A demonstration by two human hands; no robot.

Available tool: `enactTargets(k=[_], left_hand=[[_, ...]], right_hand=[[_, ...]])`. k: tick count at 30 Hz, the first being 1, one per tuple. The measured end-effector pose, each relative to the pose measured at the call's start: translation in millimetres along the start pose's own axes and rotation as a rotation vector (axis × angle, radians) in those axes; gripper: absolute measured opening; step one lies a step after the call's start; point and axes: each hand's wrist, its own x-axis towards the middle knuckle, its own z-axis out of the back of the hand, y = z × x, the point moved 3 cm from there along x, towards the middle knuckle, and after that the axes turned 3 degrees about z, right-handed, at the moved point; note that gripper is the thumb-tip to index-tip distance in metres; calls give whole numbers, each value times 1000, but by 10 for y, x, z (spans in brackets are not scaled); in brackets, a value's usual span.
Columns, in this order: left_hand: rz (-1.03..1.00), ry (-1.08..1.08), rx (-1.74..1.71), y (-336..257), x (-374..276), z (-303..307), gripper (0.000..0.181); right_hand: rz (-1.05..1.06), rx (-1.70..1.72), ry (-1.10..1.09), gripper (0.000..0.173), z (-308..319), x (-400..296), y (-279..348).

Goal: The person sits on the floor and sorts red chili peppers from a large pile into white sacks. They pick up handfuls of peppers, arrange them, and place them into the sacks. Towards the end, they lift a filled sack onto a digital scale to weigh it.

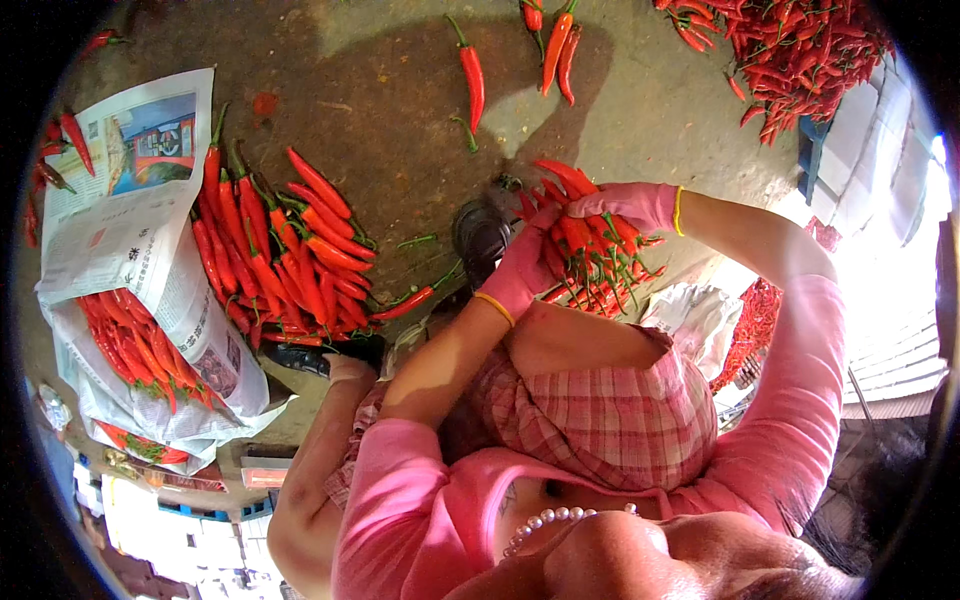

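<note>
Both hands wear pink gloves with a yellow band at each wrist. My left hand (521,266) closes around a bunch of red chili peppers (574,232) from the left side. Over the top of the same bunch, my right hand (626,206) presses with its fingers and thumb. The green stems point down toward my lap, and the pepper tips stick out above the hands. More red chilies (600,296) lie just under the bunch, partly hidden by it. My left fingertips are partly covered by the peppers.
Left of my feet lies a loose pile of chilies (300,255) on the concrete floor (397,90). Newspaper (127,232) wraps other chilies (139,341) at the far left. Single chilies (472,82) lie ahead. A large chili heap (802,56) stands upper right. A black shoe (480,232) is near my left hand.
</note>
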Motion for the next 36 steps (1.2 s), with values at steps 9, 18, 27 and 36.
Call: enactTargets(k=[9, 18, 27, 36], left_hand=[[-143, 109, 213, -25, 148, 167, 38], [-602, 51, 1389, -1001, -2413, -1825, 33], [-1024, -655, 1651, -1242, -5565, -1667, 46], [-568, -492, 1660, -3028, -6368, -1756, 41]], right_hand=[[140, 100, -26, 45, -438, -254, 166], [1217, -269, 132, 88, -2565, -276, 1179], [908, -202, 299, 56, -5124, 1203, 1342], [1175, 169, 360, 56, -6063, 2181, 1695]])
